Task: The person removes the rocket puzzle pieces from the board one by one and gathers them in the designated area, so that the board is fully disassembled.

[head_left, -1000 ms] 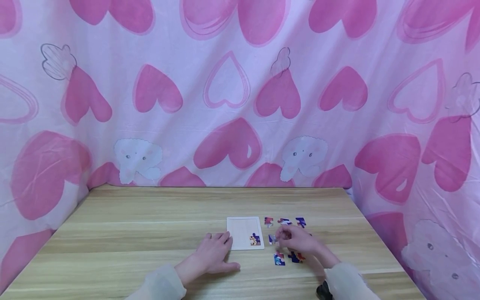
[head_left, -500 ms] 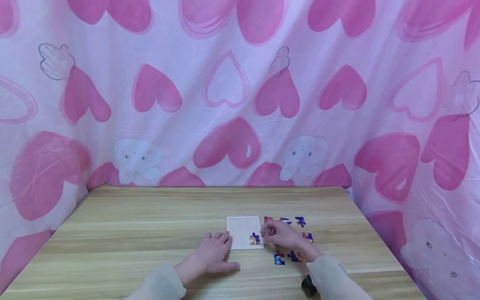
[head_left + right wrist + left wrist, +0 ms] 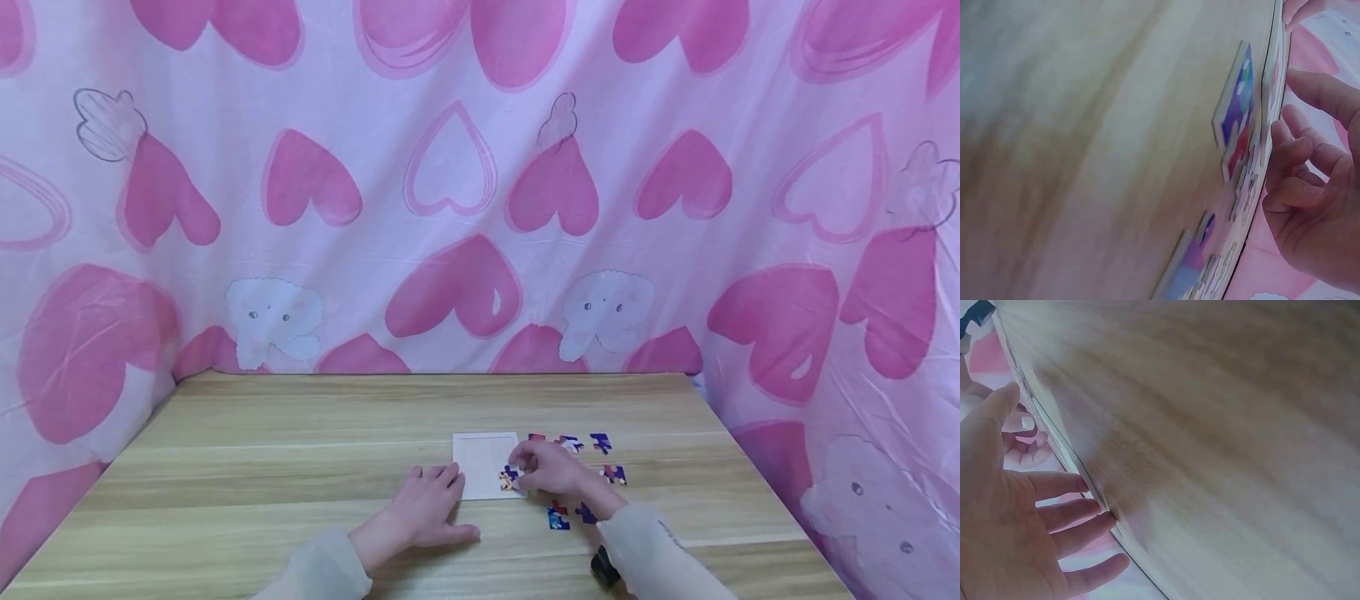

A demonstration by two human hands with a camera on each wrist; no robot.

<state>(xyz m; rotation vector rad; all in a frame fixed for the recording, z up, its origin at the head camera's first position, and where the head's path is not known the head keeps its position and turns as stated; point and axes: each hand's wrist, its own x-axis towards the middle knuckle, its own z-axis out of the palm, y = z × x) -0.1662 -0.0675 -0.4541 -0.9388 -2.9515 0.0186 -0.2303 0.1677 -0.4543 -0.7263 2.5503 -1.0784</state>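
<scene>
In the head view, a shallow pale puzzle tray (image 3: 476,467) lies near the table's middle, with one puzzle piece (image 3: 508,477) in its near right corner. My left hand (image 3: 426,508) rests beside it on the table, fingertips at the tray's left edge; its spread fingers (image 3: 1085,534) show in the left wrist view. Over the tray's right edge, my right hand (image 3: 553,468) has thumb and fingers drawn together beside the placed piece. It appears to pinch another puzzle piece, mostly hidden by the fingers. The right wrist view shows curled fingers (image 3: 1294,194).
Several loose puzzle pieces lie right of the tray, among them a dark blue one (image 3: 601,442), a red and blue one (image 3: 614,474) and a bluish one (image 3: 558,517). The wooden table (image 3: 300,433) meets a pink heart-patterned curtain (image 3: 450,283) at the back.
My right hand has moved left from among the loose pieces to the tray's right edge, uncovering the red and blue piece. The left hand has stayed in place.
</scene>
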